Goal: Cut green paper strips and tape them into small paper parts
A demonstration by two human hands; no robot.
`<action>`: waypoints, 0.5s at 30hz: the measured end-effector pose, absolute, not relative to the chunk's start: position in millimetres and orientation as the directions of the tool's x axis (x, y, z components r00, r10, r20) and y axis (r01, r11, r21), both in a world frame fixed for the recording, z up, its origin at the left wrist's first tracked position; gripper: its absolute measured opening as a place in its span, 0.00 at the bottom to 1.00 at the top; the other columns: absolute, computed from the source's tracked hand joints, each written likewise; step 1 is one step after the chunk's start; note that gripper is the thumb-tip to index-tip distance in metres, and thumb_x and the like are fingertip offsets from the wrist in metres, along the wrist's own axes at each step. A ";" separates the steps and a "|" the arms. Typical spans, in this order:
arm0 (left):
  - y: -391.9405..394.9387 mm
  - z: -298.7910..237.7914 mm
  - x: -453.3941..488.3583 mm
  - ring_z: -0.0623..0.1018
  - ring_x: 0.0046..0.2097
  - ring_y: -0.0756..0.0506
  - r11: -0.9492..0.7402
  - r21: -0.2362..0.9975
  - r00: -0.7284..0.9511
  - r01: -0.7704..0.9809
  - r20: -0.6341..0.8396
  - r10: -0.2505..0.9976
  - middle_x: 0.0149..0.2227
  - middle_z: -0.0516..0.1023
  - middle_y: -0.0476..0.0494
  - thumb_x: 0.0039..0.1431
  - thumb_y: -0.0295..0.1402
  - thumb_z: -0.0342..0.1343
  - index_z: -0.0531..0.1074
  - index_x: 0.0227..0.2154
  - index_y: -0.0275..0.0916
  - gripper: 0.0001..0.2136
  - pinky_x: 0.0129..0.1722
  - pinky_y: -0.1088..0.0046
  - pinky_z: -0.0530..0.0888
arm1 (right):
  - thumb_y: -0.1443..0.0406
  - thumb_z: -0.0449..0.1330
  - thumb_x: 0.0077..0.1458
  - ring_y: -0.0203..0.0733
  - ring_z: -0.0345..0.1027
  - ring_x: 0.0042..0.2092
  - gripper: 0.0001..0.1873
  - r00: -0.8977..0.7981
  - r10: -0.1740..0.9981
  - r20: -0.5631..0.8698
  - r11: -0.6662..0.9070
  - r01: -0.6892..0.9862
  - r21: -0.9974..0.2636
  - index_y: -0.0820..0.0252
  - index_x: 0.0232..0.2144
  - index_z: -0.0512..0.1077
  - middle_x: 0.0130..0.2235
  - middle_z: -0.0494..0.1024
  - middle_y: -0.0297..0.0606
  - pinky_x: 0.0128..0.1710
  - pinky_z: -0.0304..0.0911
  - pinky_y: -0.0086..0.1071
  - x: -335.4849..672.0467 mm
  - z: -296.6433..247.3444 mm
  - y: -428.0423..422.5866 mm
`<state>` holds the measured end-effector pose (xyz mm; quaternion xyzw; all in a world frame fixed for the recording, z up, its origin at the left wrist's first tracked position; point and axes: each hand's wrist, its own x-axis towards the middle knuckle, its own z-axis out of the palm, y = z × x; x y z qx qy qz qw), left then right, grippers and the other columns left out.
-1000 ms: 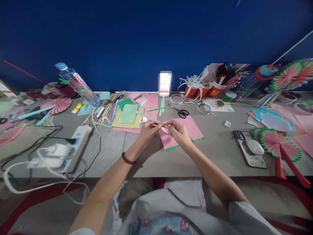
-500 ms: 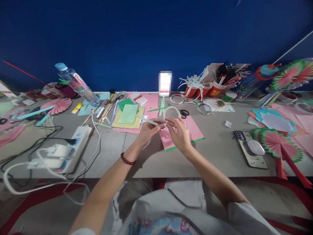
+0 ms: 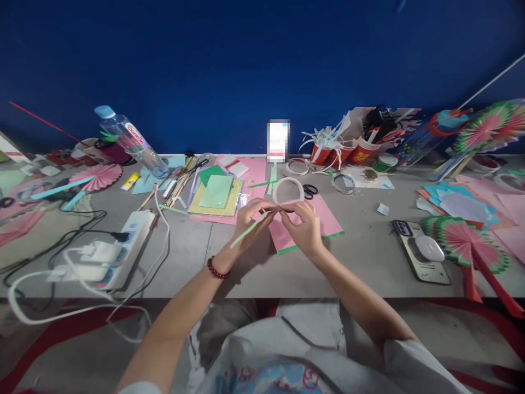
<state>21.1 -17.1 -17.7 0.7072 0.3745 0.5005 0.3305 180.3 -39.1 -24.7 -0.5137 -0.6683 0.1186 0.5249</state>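
Note:
Between the thumb and fingers of my left hand point(image 3: 251, 219) is a narrow pale green paper strip point(image 3: 251, 229), its loose end slanting down across that hand toward the wrist. My right hand point(image 3: 302, 221) meets the left at the fingertips, its fingers closed in a pinch at the strip's other end. Just beyond the fingertips is a white ring-shaped roll, perhaps tape point(image 3: 289, 180); whether the fingers touch it I cannot tell. Pink paper with green edging point(image 3: 328, 219) lies beneath the right hand. Black-handled scissors point(image 3: 310, 191) lie beside the ring.
Stacked coloured paper point(image 3: 215, 191) lies left, near sticks and a tilted plastic bottle point(image 3: 131, 137). A power strip point(image 3: 127, 251) with cables stands front left. Red cups point(image 3: 363, 150) stand at the back right. A phone point(image 3: 418, 257) and a pleated paper fan point(image 3: 471, 241) lie at right.
The strip has turned, so its loose end now points down and toward me instead of up and left. My fingertips have come together.

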 end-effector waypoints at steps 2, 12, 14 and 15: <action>-16.5 -22.0 20.9 0.76 0.37 0.46 -0.628 0.738 0.255 0.247 0.576 0.777 0.35 0.78 0.42 0.60 0.37 0.56 0.76 0.34 0.40 0.07 0.39 0.68 0.72 | 0.68 0.58 0.54 0.45 0.73 0.40 0.07 0.076 0.790 0.608 0.486 0.528 -0.697 0.53 0.32 0.76 0.34 0.80 0.37 0.49 0.64 0.45 180.0 -23.2 -39.5; -19.5 -37.2 18.1 0.78 0.35 0.47 -0.836 0.351 0.334 0.421 0.797 0.503 0.34 0.81 0.42 0.59 0.33 0.58 0.77 0.37 0.43 0.05 0.35 0.69 0.71 | 0.67 0.59 0.54 0.44 0.71 0.46 0.03 0.135 0.817 0.561 0.502 0.312 -0.806 0.54 0.32 0.73 0.40 0.77 0.40 0.50 0.66 0.43 185.4 -30.6 -30.4; -20.4 -38.4 16.8 0.79 0.35 0.46 -0.842 0.338 0.353 0.420 0.794 0.495 0.33 0.81 0.43 0.59 0.33 0.57 0.77 0.36 0.43 0.05 0.35 0.70 0.71 | 0.66 0.58 0.54 0.44 0.71 0.47 0.02 0.132 0.846 0.517 0.478 0.243 -0.844 0.54 0.31 0.70 0.41 0.76 0.40 0.51 0.66 0.42 185.5 -33.7 -27.8; -20.7 -39.4 16.3 0.79 0.35 0.46 -0.839 0.339 0.367 0.426 0.782 0.503 0.33 0.81 0.43 0.60 0.34 0.57 0.77 0.36 0.43 0.05 0.34 0.70 0.71 | 0.66 0.58 0.54 0.43 0.71 0.47 0.01 0.130 0.862 0.489 0.458 0.212 -0.863 0.54 0.31 0.69 0.40 0.76 0.40 0.51 0.66 0.41 185.2 -34.8 -26.8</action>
